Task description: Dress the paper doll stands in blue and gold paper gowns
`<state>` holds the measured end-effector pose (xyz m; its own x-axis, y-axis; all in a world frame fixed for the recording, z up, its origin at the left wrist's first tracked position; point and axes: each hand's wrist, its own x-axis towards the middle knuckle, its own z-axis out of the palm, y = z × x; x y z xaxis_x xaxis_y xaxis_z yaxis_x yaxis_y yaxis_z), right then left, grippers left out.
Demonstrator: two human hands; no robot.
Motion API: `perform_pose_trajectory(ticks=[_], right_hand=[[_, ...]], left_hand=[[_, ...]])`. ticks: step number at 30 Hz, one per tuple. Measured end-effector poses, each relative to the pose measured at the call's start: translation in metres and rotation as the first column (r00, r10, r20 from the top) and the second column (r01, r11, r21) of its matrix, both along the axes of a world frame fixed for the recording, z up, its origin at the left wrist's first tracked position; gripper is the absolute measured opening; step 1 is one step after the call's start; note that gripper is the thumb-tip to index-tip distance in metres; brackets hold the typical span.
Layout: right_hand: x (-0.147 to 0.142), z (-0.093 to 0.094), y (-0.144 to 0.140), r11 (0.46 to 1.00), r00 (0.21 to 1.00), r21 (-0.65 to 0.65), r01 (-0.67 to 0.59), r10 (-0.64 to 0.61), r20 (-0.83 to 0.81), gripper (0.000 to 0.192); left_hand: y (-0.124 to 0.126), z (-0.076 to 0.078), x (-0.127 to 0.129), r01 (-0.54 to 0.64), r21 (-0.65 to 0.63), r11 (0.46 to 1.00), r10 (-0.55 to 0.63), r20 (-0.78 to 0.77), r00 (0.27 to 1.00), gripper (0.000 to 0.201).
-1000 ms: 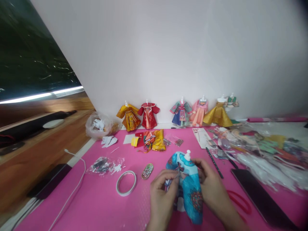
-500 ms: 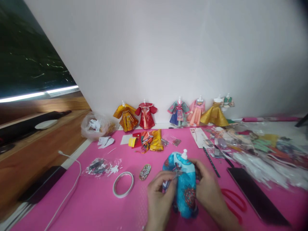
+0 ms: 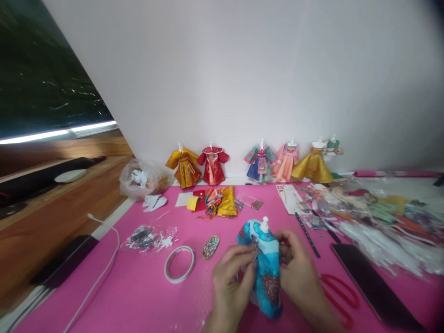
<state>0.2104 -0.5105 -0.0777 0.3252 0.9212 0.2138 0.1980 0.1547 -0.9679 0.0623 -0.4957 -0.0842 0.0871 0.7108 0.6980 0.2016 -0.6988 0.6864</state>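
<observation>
— What do the two hands have between them?

— A small turquoise-blue satin doll dress printed with red medallions, fitted on a white plastic mannequin bust whose knob sticks up at the collar. It is held just above the bright pink mat covering the bench, near the front edge, right of centre.

— How is each hand set?

— The left hand has its fingers curled in, thumb and forefinger pinching the dress's left edge at about chest height. The right hand wraps the other side, fingers folded round the back of the garment and thumb on the front. Both are closed on the cloth; whether anything smaller sits in the pinch I cannot tell.

— What lies close by?

— To the left, a white ring of double-sided tape lies flat, and beside it a small oval beaded patch. Farther left is a clear plastic bag of small dark and white pieces. Right of the right hand, red-handled scissors lie on the mat, then a black slab-like phone, and a thin dark pencil angled away from the hands.

— And farther back?

— A heap of orange and yellow fabric scraps, and against the white wall a row of finished miniature dresses on stands: a golden-orange one, a red one, a teal and blue one, a pink one and a gold full-skirted one. Clear packets of printed cloth crowd the right side.
</observation>
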Motion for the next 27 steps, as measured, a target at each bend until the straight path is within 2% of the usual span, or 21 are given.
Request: perform_pose_trajectory(ticks=[9,14,19,24,27], right_hand=[[0.004,0.007,0.0,0.98,0.977,-0.073,-0.184,0.174,-0.123,0.034],[0.005,0.015,-0.005,0.966,0.966,-0.031,-0.255,0.253,-0.051,0.032],[0.005,0.017,-0.01,0.973,0.966,0.016,-0.232,0.228,0.125,0.022],[-0.001,0.01,-0.001,0.977,0.976,-0.028,-0.211,0.213,0.05,0.023],[-0.009,0.01,0.006,0.989,0.989,-0.023,-0.145,0.145,0.027,0.016]], left_hand=[[-0.001,0.006,0.0,0.023,-0.027,0.999,-0.024,-0.059,0.998,0.03],[0.0,0.007,-0.001,-0.003,-0.054,0.999,-0.001,-0.077,0.997,0.029],[0.01,0.002,-0.011,0.003,-0.128,0.992,-0.01,-0.057,0.998,0.03],[0.017,-0.005,-0.021,0.05,-0.24,0.969,-0.052,0.001,0.999,0.027],[0.015,-0.009,-0.018,0.005,-0.298,0.955,0.002,0.024,1.0,0.023]])
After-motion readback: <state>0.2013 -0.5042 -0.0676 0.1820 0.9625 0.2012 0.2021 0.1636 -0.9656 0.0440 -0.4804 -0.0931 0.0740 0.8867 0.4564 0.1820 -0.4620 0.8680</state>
